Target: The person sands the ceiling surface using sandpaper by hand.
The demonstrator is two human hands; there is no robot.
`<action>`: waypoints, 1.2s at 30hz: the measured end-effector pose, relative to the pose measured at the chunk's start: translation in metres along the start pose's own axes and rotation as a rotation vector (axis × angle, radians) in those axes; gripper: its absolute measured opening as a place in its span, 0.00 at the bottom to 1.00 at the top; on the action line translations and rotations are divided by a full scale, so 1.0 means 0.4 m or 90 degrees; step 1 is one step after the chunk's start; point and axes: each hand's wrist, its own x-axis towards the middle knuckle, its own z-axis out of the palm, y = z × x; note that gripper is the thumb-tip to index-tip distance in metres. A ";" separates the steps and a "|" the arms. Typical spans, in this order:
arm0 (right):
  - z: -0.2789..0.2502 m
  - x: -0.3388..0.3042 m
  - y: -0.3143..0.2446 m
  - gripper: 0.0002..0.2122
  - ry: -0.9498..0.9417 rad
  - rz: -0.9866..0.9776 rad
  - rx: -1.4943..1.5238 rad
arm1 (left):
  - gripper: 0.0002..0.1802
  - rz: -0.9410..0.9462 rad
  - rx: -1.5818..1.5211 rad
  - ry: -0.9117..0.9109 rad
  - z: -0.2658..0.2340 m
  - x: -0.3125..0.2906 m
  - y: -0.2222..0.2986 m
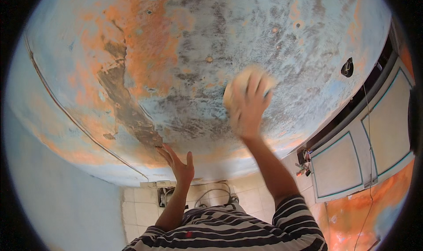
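In front of me rises a wall with worn, patchy paint in light blue, orange and dark grey. My right hand is spread over a pale beige pad and presses it flat against the grey-blotched middle of the wall. Motion blurs the hand and the pad, so the pad's exact kind is unclear. Lower and to the left, my left hand has its fingers apart and holds nothing. Its fingertips touch or nearly touch the wall at the lower end of a rough grey-brown plaster strip.
A cable runs down the wall's left part. At the right, a dark hole opens in the wall, near pale cabinet doors with teal trim. A looped hose or cable lies on the tiled floor below.
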 end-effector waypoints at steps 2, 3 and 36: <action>0.118 -0.307 0.045 0.21 -0.048 -0.027 -0.018 | 0.58 -0.008 -0.015 -0.022 0.008 0.005 0.025; 0.142 -0.433 0.045 0.23 -0.127 0.010 0.018 | 0.58 -0.035 -0.017 -0.036 0.000 -0.002 0.029; -0.235 -0.182 0.693 0.27 -0.018 0.005 0.077 | 0.50 0.241 0.067 0.090 0.381 -0.103 0.513</action>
